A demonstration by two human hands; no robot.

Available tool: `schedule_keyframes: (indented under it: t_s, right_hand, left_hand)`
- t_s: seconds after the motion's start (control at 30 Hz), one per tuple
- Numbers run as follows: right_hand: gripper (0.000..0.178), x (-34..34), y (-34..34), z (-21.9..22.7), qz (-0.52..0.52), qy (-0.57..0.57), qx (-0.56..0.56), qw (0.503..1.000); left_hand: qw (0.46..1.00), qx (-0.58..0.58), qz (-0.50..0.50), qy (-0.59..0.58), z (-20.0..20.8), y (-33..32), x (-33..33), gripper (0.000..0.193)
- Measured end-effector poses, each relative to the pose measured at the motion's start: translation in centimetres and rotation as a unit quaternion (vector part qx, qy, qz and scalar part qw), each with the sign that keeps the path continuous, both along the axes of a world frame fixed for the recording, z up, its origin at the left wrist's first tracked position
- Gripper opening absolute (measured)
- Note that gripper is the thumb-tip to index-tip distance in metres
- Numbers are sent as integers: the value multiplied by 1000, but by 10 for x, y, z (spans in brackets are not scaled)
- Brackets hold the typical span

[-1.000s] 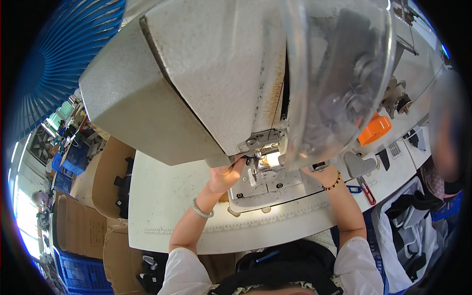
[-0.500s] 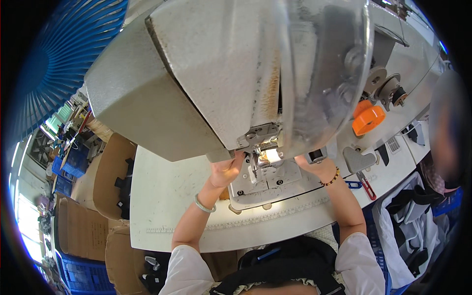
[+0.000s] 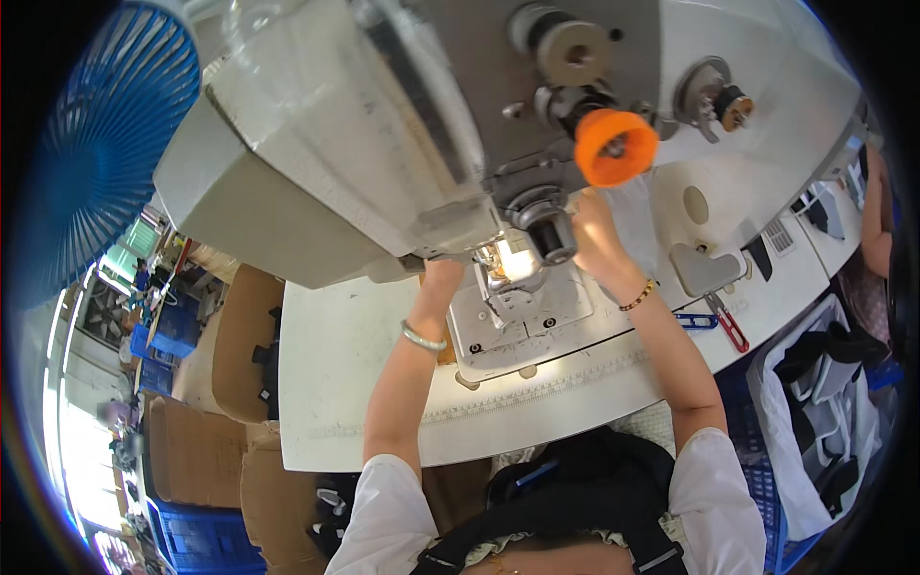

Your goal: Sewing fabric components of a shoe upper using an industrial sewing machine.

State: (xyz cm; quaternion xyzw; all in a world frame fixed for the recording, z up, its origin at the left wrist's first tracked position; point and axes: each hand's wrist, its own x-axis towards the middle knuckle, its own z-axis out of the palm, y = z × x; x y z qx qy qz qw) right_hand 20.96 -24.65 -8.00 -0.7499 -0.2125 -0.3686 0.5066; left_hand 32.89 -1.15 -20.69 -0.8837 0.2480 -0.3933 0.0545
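A large off-white sewing machine [image 3: 326, 182] fills the upper middle of the view. My left hand [image 3: 443, 276] is beside its needle area, with the fingers hidden behind the machine head. My right hand [image 3: 598, 244] is raised to the right of the lit needle area [image 3: 508, 264], just below an orange cone-shaped part [image 3: 616, 148] and beside a dark tension knob [image 3: 551, 235]. Its fingers look curled and partly hidden; what they hold, if anything, does not show. The metal needle plate [image 3: 522, 331] lies below, between my two wrists.
A ruler strip [image 3: 537, 398] runs along the white table's front. Red-handled snips [image 3: 730, 326] and a blue tool [image 3: 697, 321] lie at right. Cardboard boxes [image 3: 196, 450] stand left under a blue fan [image 3: 125, 153]. A white sack of dark pieces [image 3: 815, 431] hangs at right, near another person's arm [image 3: 875, 220].
My right hand has risen from low beside the needle area toward the orange part. My left fingers have slipped farther out of sight. The view has shifted, showing more of the machine's right side.
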Motion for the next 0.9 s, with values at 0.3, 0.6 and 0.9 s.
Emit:
schedule_keyframes:
  t_s: [0.3,0.6,0.9]
  right_hand:
    - [56,13,1,0,-189,15,-179,965]
    - [50,-2,-10,0,-217,-71,-152,962]
    - [29,-3,-2,16,-85,-189,-122,971]
  left_hand:
    - [986,-40,-160,27,18,-35,36,34]
    - [958,-117,-254,61,14,-14,44,34]
    - [904,-249,-312,154,16,27,26,31]
